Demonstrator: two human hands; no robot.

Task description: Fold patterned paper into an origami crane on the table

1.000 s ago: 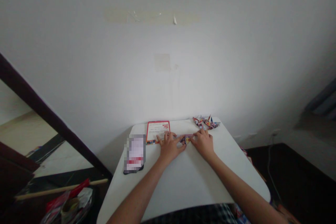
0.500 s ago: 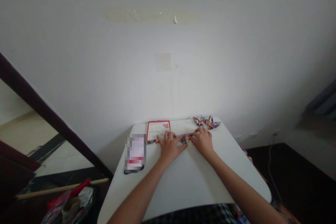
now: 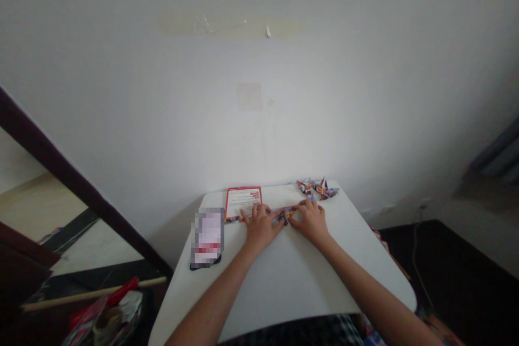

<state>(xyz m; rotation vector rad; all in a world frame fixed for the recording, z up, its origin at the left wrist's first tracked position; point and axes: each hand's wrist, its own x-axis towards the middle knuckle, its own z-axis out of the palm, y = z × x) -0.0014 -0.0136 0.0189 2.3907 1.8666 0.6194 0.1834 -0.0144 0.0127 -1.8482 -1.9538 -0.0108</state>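
A small piece of folded, colourfully printed paper [image 3: 287, 216] lies on the white table between my hands. My left hand [image 3: 258, 226] grips its left end with thumb and index finger, while the other fingers spread toward a red-bordered printed sheet [image 3: 243, 203]. On the right end, my right hand [image 3: 312, 220] pinches the paper, its fingers bent and its thumb on the near side. My fingers hide both ends of the paper. Just beyond my right hand sit folded paper cranes [image 3: 322, 189] of similar printed paper.
A phone [image 3: 207, 238] with a blurred-out screen lies at the left of the table [image 3: 300, 286]. The wall [image 3: 259, 140] rises directly behind the table. On the floor at the lower left stands a bin [image 3: 109, 324] with bags and a roll inside.
The paper's near flap has changed shape between my thumbs, and my right thumb has shifted slightly. Both hands keep hold of the paper. The whole view has shifted a little.
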